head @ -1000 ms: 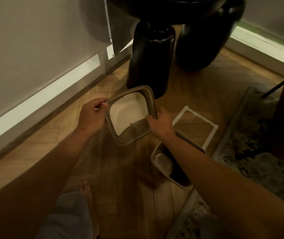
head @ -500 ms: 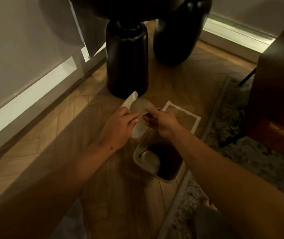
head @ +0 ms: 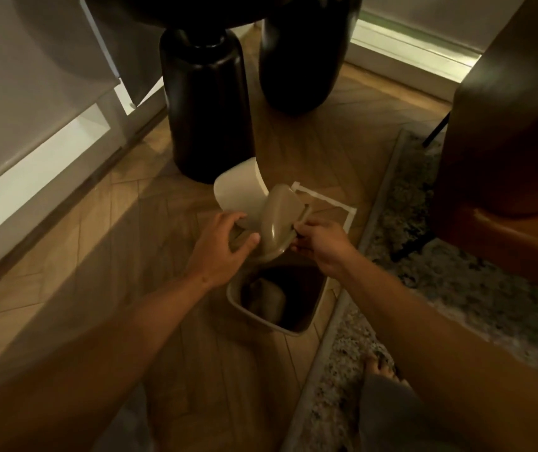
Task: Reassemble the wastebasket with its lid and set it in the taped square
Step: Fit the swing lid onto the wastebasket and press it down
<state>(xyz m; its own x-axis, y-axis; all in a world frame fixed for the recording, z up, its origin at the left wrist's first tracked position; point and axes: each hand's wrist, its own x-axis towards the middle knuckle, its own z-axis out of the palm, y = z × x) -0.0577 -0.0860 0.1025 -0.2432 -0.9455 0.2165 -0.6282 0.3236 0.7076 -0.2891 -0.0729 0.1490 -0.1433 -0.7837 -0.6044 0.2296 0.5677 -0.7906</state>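
I hold the wastebasket lid above the floor with both hands. Its taupe frame (head: 279, 220) is tilted on edge, and its white swing flap (head: 239, 190) hangs open toward the far left. My left hand (head: 225, 246) grips the lid's left side. On the right edge of the frame my right hand (head: 321, 244) pinches the rim. The open taupe wastebasket (head: 238, 300) stands on the wood floor just below my hands, dark inside. The white taped square (head: 349, 212) lies on the floor behind the lid, partly hidden by it.
Two thick black table legs (head: 207, 102) (head: 301, 53) stand just beyond the tape. A speckled rug (head: 456, 288) borders the basket on the right, with a brown chair (head: 505, 125) on it. A wall and white baseboard (head: 32, 164) run along the left. My bare foot (head: 380, 367) rests on the rug.
The lid has turned from facing me to standing on edge, and its white flap has swung out. My view has shifted so the basket sits lower and nearer the centre.
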